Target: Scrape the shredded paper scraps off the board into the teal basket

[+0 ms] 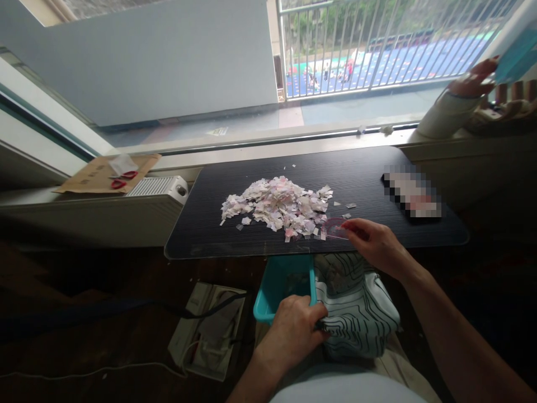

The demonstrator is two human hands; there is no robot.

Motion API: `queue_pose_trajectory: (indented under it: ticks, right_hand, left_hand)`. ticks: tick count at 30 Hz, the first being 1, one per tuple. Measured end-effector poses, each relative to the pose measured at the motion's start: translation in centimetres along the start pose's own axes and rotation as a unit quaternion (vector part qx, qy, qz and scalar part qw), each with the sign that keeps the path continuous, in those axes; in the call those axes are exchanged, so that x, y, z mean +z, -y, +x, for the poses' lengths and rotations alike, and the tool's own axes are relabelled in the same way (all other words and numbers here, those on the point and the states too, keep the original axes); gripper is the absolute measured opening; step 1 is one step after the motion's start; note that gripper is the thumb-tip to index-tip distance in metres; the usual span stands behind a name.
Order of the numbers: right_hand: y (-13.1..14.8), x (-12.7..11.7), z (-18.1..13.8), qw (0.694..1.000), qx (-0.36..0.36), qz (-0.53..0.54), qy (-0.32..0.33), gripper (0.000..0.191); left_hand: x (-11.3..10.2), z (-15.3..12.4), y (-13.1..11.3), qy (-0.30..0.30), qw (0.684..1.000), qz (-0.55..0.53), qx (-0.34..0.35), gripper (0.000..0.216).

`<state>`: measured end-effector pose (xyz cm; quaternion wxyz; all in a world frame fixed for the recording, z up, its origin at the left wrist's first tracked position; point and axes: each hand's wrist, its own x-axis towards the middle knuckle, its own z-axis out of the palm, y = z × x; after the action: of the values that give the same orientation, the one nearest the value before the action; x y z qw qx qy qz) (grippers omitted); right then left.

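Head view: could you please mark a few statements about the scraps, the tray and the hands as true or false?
1. The scraps lie piled on the table. True.
2. The left hand holds the scissors. False: it grips the tray; the scissors lie on the envelope.
3. The right hand holds a pink piece at the pile's edge. True.
4. The tray sits on the table. False: it is held below the near edge.
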<state>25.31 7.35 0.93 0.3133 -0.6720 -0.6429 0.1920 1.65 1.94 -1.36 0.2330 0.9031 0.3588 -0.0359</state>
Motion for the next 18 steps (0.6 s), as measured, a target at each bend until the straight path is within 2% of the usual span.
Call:
queue_pose_trajectory:
  ticks: [7, 13, 18]
  right_hand:
    - [0.2, 0.1, 0.1, 0.999, -0.018, -0.038, -0.022, 0.019]
    - [0.5, 1.1, 0.1, 0.999, -0.037, 0.001, 0.017, 0.020]
    - [-0.4, 0.1, 0.3, 0.998, -0.015, -0.039, -0.042, 0.021]
  left_hand:
    - [0.0, 0.0, 0.0, 0.005, 1.000, -0.002, 0.000, 0.017]
    - [-0.1, 0.1, 0.1, 0.010, 1.000, 0.000, 0.002, 0.018]
    - [-0.2, 0.1, 0.1, 0.021, 1.000, -0.007, -0.003, 0.016]
